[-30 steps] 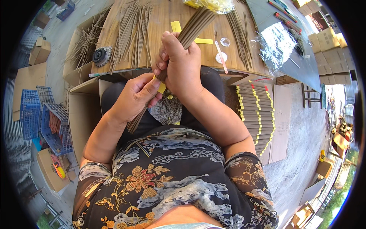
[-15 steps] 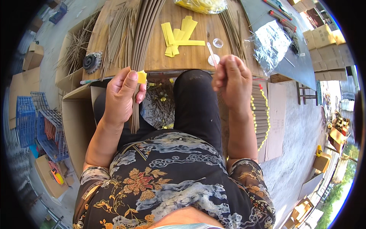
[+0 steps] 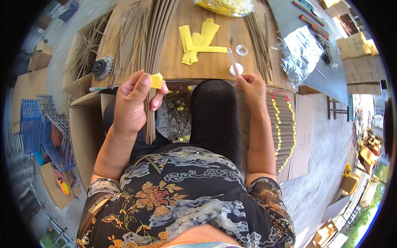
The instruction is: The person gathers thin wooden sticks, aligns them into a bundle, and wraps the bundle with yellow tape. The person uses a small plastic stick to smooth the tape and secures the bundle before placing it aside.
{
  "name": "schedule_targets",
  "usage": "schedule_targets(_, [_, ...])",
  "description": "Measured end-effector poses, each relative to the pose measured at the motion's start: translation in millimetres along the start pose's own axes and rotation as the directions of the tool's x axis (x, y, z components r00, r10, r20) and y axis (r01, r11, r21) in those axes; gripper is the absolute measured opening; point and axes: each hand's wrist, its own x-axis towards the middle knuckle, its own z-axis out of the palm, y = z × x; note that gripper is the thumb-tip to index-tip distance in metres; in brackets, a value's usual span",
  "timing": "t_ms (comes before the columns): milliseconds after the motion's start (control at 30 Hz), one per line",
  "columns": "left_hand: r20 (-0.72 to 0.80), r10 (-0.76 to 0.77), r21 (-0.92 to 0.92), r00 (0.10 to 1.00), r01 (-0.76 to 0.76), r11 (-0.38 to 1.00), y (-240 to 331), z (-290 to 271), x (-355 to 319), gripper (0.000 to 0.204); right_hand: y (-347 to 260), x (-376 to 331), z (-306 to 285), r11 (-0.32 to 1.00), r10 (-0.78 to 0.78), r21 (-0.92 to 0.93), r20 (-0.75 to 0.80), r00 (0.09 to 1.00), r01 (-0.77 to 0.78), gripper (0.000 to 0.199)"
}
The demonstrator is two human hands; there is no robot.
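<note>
Sticks [image 3: 150, 128] in a brown bundle run through the left hand [image 3: 131, 99], its grip closed around them, a yellow strip [image 3: 156, 81] against them. The right hand [image 3: 253, 91] has its grip pinched on a thin spatula [image 3: 232, 60] at the worktop [image 3: 209, 69] edge.

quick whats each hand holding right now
Left hand: closed around brown sticks, yellow strip at its thumb.
Right hand: pinching the near end of a thin pale stick.
</note>
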Motion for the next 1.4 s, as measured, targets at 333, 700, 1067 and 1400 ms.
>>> schedule_targets(333, [0.059, 0.044, -0.268, 0.997, -0.026, 0.963, 14.3, -10.6, 3.0, 0.031, -97.7, -96.5, 26.5, 0.858, -0.238, 0.513, 0.401, 0.885, -0.002, 0.021])
schedule_targets(700, [0.08, 0.051, -0.336, 0.995, -0.022, 0.942, 29.4, -9.2, -10.6, 0.044, -101.1, -114.7, 75.5, 0.755, -0.655, 0.26, 0.334, 0.678, 0.602, 0.028])
schedule_targets(1067, [0.047, 0.047, -0.456, 0.998, -0.02, 0.89, 31.3, -12.3, -19.3, 0.039, -108.6, -116.3, 92.2, 0.535, -0.838, 0.136, 0.209, 0.504, 0.834, 0.038])
schedule_targets(1400, [0.067, 0.085, -0.427, 0.994, -0.048, 0.903, 33.4, -8.5, -22.0, 0.038, -114.5, -119.3, 87.5, 0.582, -0.805, 0.163, 0.255, 0.535, 0.797, 0.035])
